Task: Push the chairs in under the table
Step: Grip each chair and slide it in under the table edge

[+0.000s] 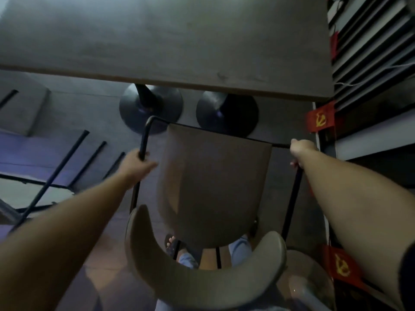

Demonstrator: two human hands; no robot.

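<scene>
Head view: both hands' fingers wrap the chair (215, 180) frame, left hand (137, 163) and right hand (301, 151), seat between.

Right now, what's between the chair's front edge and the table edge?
Head view: no object. Only bare floor and two round table bases separate the chair from the table edge.

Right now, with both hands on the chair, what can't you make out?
Head view only:
- Table legs: only two round bases show; the tabletop hides the rest.
- Chair feet: hidden by its seat and backrest.
- Right hand fingers: mostly behind the wrist.
- Left hand: motion-blurred.
- Second chair, left: cut off by the frame edge.
</scene>
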